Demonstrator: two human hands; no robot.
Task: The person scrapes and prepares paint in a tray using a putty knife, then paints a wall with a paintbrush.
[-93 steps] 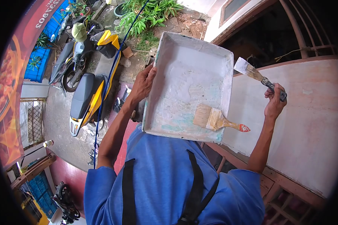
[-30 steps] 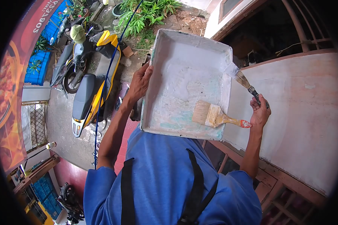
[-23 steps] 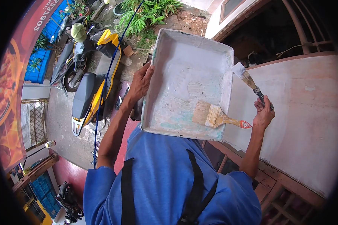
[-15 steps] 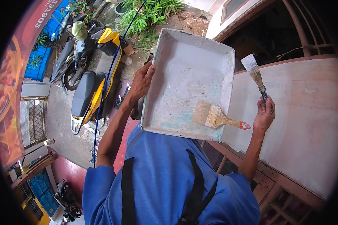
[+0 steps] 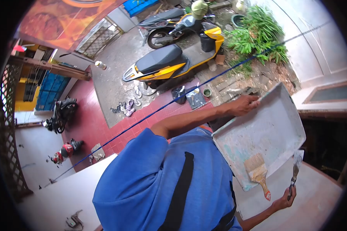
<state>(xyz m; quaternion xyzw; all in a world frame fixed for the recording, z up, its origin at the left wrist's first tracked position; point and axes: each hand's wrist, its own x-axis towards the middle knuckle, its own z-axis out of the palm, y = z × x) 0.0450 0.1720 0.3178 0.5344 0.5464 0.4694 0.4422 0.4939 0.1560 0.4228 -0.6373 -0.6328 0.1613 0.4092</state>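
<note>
My left hand (image 5: 243,105) is closed on the upper left rim of a white, paint-stained paint tray (image 5: 275,127), which it holds up tilted. Inside the tray's lower end lies a paintbrush (image 5: 257,172), its bristles inward and its red-tipped handle sticking out over the rim. Just beyond the tray's lower right side, my right hand (image 5: 286,200) grips the dark handle of a putty knife (image 5: 295,169). White residue coats that blade, which points upward. Part of my left fingers is hidden behind the rim.
A blue rope (image 5: 164,109) stretches diagonally past my left arm. Below are a yellow scooter (image 5: 173,65), sandals (image 5: 128,107), a black bucket (image 5: 178,95) and a small pot (image 5: 207,92) on red tiles. A pale wall (image 5: 312,196) stands by my right hand.
My view has swung left, so the tray and both hands now sit farther right and lower. The tray appears more tilted. Both hands keep their holds, and the paintbrush stays in the tray.
</note>
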